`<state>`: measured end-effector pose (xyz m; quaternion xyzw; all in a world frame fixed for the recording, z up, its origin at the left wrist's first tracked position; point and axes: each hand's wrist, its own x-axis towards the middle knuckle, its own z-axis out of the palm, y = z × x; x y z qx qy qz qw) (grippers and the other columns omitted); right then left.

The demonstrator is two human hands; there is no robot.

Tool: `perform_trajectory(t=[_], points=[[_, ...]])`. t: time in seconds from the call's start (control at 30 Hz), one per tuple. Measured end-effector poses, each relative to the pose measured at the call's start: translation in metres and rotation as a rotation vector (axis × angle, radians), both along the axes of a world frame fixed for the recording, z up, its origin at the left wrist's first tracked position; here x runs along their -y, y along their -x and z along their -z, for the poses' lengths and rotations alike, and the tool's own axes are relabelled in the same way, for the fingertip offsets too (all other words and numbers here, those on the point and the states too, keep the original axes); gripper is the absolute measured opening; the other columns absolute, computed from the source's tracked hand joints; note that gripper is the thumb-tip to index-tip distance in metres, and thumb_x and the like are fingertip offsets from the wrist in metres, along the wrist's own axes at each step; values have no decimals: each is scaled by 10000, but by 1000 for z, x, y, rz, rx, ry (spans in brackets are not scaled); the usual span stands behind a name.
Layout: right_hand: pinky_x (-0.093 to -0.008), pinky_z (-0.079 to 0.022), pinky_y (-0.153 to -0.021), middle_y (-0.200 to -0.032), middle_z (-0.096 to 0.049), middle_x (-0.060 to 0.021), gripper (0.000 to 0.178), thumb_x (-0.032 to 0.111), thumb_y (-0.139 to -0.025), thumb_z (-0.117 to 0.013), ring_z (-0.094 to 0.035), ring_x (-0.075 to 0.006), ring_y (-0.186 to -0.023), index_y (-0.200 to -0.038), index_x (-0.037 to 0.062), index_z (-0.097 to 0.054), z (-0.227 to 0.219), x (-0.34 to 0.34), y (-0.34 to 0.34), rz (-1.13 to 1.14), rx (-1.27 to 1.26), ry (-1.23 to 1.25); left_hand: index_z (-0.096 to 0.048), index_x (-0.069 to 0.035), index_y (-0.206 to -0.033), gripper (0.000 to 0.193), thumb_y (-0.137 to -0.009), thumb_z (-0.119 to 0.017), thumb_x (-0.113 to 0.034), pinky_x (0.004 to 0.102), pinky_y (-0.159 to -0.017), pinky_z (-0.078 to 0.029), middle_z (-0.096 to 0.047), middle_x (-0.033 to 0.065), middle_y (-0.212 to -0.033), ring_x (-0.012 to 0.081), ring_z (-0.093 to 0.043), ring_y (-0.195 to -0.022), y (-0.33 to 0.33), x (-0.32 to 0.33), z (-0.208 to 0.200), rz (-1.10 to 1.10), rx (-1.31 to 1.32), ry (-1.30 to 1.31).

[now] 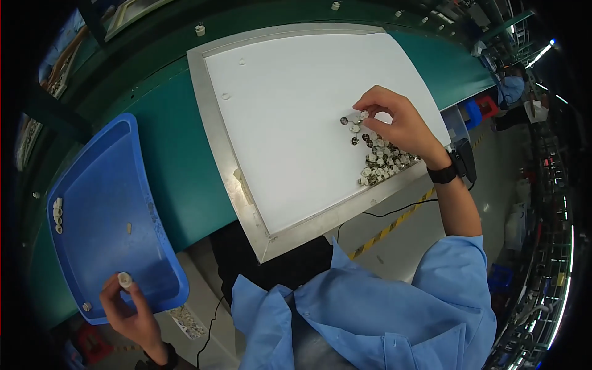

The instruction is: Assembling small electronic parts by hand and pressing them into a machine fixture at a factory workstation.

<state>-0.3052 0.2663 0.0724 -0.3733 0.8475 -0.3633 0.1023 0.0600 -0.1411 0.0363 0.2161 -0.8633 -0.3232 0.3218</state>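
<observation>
Over the near end of the blue tray (105, 179), my left hand (132, 314) is closed, its thumb and fingers pinching a small off-white round part (125, 280). My right hand (404, 123) reaches over the white board (296, 117), thumb and fingertips closing around a small white-and-metal part (363, 115). Beside and below those fingertips lie a few loose dark metal and white pieces (354, 128). A heap of small white-and-metal parts (383, 163) sits just under the right hand, near the board's right front corner.
A metal frame (216, 145) borders the board on the green bench (163, 154). In the tray are a row of white cylindrical parts (58, 214), a tan piece (129, 228) and a small part (86, 306). At far right, another person (510, 89) stands beyond blue and red bins.
</observation>
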Motion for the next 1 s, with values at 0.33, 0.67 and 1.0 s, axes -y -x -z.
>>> perform_trajectory(t=[0.33,0.67,1.0], points=[[-320,-511,-847,-1051,-593,-142,274,-84,-839,-601,-601,-197,-969,-1106,-44,-650,-17,35,-55,-75,264,402,-528,52,-1207,423,-799,-635,85,338,-810,-498,-597,217,-1113,236,-616,-901,62,-125,-11,601,-156,-528],[-390,-503,-864,-1054,-626,-213,258,-60,-815,-624,-616,-267,-1010,-1072,-86,-626,14,120,-142,-341,542,750,-496,55,-1202,345,-907,-491,-124,287,-745,-434,-571,147,-1111,173,-567,-856,86,-158,5,827,-289,-1643],[-442,-490,-909,-1077,-626,-215,228,-8,-791,-655,-594,-340,-1075,-1016,-43,-669,26,142,-154,-434,353,761,-518,39,-1222,367,-961,-506,-219,266,-735,-407,-575,109,-1131,118,-514,-854,76,-151,-11,593,-294,-1542]])
